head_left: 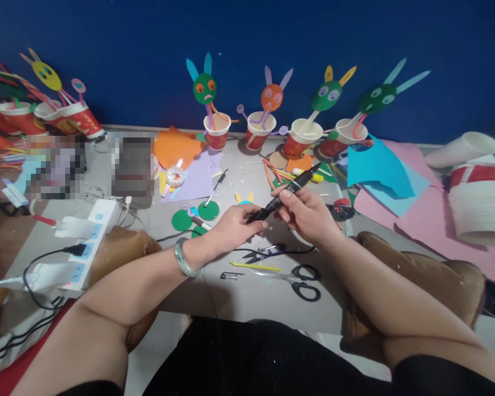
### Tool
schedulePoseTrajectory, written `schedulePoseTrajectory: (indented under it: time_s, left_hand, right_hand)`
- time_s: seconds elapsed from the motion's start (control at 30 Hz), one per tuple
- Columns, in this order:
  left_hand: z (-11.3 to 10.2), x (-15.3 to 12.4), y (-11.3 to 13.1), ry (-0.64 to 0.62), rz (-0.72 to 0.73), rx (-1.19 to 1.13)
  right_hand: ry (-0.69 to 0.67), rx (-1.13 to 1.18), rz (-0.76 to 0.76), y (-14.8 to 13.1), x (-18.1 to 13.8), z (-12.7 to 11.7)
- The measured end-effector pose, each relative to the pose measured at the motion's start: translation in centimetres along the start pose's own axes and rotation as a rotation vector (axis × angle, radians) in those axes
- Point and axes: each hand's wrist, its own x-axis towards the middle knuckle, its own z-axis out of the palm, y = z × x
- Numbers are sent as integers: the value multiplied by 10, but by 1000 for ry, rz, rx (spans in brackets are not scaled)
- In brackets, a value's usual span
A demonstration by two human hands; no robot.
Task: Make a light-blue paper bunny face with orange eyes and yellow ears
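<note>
A black marker pen (291, 188) slants between my two hands above the middle of the table. My right hand (307, 212) is closed round its upper barrel, and my left hand (243, 225) pinches the lower end. Below them on the table lie black-handled scissors (297, 279), a yellow strip (256, 266) and a pen cap (232, 275). To the left of my left hand are green paper circles (182, 220) and a ballpoint pen (217, 186). Part of a yellow-eared paper piece (244, 198) shows just beyond my hands.
Red paper cups (260, 137) with paper rabbit-like figures stand along the blue wall. A power strip (91, 247) with cables is at left. Coloured paper sheets (379, 173) and a stack of white cups or plates (480, 203) lie at right. Orange paper (177, 147) is at back left.
</note>
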Motion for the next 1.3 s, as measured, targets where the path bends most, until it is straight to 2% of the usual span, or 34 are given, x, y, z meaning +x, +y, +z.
schedulePoseTrajectory:
  time_s: [0.57, 0.8, 0.9, 1.0, 1.07, 1.2, 1.3]
  left_hand:
    - [-1, -1, -2, -19, -10, 0]
    - [-1, 2, -7, -19, -20, 23]
    - [-1, 1, -7, -19, -29, 42]
    - [-1, 0, -7, -8, 37, 251]
    - [-1, -2, -8, -13, 110, 492]
    - [1, -6, -14, -77, 318, 959]
    - [5, -10, -22, -81, 465, 1272]
  right_hand:
    - [-89, -66, -11, -2, -3, 1]
    - [-79, -79, -1, -1, -4, 2]
    - [9, -71, -42, 0, -1, -1]
    - [217, -33, -181, -1, 4, -9]
    - [291, -41, -244, -3, 7, -14]
    - [227, -142, -210, -3, 9, -22]
    - [214, -221, -259, 0, 8, -25]
